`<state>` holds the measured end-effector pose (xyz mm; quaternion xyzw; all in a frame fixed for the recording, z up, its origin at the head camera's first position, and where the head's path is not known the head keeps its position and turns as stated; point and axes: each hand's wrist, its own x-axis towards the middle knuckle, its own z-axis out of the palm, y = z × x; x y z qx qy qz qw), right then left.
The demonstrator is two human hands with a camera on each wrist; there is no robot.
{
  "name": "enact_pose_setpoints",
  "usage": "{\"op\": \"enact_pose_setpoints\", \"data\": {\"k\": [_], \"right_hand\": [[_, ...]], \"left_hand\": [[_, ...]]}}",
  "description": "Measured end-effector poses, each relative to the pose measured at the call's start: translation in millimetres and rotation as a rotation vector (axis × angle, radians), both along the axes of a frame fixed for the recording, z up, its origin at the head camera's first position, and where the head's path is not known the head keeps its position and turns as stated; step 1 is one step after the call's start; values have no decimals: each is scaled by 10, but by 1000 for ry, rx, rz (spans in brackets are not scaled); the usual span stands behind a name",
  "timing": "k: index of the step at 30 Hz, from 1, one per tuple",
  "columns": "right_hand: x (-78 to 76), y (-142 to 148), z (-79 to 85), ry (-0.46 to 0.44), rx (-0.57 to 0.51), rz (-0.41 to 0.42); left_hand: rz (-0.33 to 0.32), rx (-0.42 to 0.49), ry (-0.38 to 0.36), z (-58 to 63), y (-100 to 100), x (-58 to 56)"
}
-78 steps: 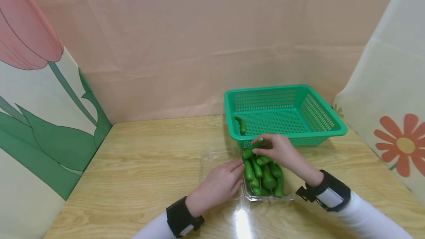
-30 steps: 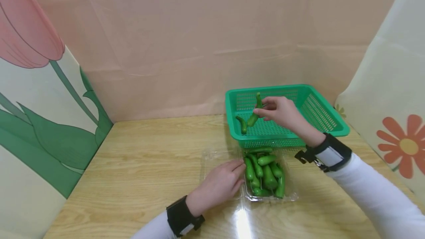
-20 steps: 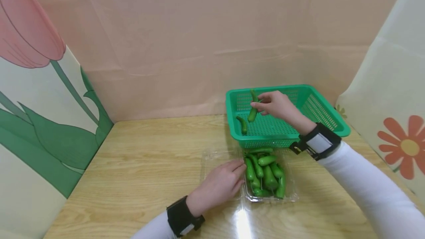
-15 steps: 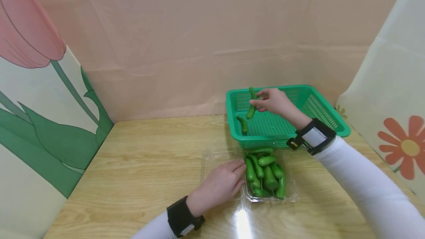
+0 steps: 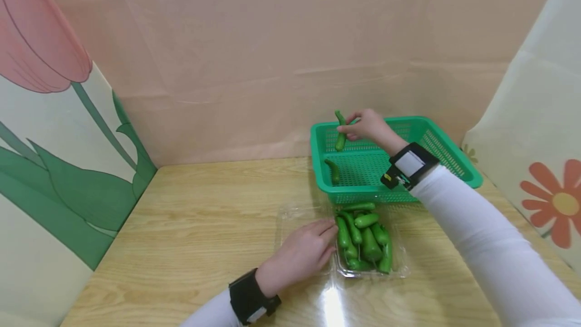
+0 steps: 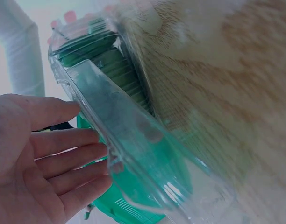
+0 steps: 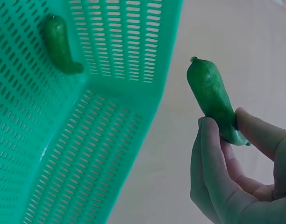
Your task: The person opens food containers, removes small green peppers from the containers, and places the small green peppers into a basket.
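Head view: on a wood-grain table (image 5: 204, 221), a person in white sleeves (image 5: 476, 236), with black bands (image 5: 250, 295) on both wrists, works with both hands. The right hand (image 5: 368, 127) pinches one green pepper (image 5: 340, 144), held upright with a slight tilt, in front of the far left corner of a green plastic basket (image 5: 363, 197). A second, curved pepper (image 5: 335, 171) lies inside the basket, near its left wall. Just in front of the basket sits a clear plastic container (image 5: 348, 273) holding a heap of green peppers (image 5: 369, 246), its clear lid (image 5: 290, 216) folded out to the left. The left hand (image 5: 303, 246) rests at the seam between the two. A plain pinkish backdrop (image 5: 218, 64) stands behind, with a tulip panel (image 5: 68, 175) at the left and a panel with a red-orange flower (image 5: 563, 203) at the right. Left wrist view: the left hand's fingers are extended and slightly apart, fingertips against the edge of the clear plastic, not wrapped around anything; dark green peppers show through it. Right wrist view: thumb and fingertips are clamped on the pepper's lower end, and it appears just outside the basket's rim, against the pale backdrop.
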<state>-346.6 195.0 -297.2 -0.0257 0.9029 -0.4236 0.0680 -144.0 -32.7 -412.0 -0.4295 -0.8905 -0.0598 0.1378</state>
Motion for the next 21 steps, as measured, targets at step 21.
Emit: {"op": "enact_pose_setpoints", "data": {"k": [21], "right_hand": [[-425,12,-359,-95,203,-39]], "left_hand": [[2,-4,14,-1,-17,4]]}}
